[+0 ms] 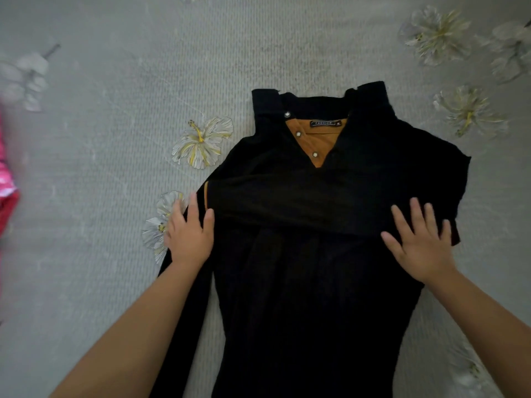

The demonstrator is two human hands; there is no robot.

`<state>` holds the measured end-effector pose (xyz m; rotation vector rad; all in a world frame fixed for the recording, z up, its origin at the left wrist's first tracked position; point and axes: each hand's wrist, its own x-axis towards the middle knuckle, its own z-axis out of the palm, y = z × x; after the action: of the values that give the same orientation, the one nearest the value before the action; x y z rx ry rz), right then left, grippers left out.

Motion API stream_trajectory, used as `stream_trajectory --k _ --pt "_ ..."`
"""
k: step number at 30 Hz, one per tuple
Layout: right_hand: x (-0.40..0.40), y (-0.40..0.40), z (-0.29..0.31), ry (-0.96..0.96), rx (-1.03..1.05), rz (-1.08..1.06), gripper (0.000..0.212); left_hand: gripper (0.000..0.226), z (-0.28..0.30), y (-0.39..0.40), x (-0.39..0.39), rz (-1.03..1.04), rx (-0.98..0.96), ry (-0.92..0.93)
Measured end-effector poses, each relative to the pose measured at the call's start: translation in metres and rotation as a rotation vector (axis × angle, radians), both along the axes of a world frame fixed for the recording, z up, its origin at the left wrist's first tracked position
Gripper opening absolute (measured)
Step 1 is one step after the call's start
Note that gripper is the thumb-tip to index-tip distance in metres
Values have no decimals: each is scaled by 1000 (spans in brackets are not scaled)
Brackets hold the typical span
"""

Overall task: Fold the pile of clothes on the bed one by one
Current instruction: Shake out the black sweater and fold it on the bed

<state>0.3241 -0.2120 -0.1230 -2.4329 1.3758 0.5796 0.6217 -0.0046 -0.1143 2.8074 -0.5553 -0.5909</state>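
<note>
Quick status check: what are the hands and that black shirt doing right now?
Both hands open: left hand and right hand flat on the black shirt. One sleeve folded across the chest. Nothing in the way.

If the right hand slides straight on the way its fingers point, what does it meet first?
The right hand lies flat on the black shirt, fingers pointing up-left. It would probably first cross the folded sleeve, toward the orange collar lining.

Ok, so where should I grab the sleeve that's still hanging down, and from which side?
Probably the long sleeve on the left of the black shirt, low down, coming from the left. It lies straight along the shirt's edge on the bedsheet, and its outer side is bare. The left hand is closest.
</note>
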Motion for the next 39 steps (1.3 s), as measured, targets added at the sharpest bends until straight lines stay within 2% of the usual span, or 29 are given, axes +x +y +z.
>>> stream_trajectory --k 2,5,7,9,14,19,22,24,26,28,30,31,33,36,39 --pt "8 12 3 -50 -27 -40 104 56 0 27 -3 39 55 -35" --pt "27 46 4 -144 -44 72 94 59 1 74 -22 35 74 -96" --pt "42 74 2 -177 -26 150 75 58 4 99 -39 101 63 -27" --pt "59 99 -1 -205 -32 215 66 58 8 118 -56 235 59 97" --pt "92 134 4 -222 3 382 72 52 14 154 -71 296 -138 171" --pt "114 135 9 -241 -62 502 62 47 25 154 14 404 -330 -74" --pt "124 132 14 -202 -86 522 73 54 41 145 82 388 -365 -217" --pt "131 133 14 -172 -71 519 78 67 45 141 114 349 -309 -227" --pt "138 134 13 -121 -55 509 78 77 36 146 122 330 -104 -150" --pt "144 136 12 -70 -37 501 77 75 18 158 104 341 57 -25" --pt "148 138 7 -23 11 501 77 73 3 170 73 345 138 8" --pt "148 139 3 -2 39 503 76 72 -1 174 57 352 119 -24" --pt "148 139 -4 -20 44 523 77 68 -2 175 35 392 -56 -44" --pt "146 136 -8 -156 47 492 80 56 0 170 23 379 -321 16" --pt "142 128 -2 -282 184 417 72 44 7 152 29 339 -425 -105"
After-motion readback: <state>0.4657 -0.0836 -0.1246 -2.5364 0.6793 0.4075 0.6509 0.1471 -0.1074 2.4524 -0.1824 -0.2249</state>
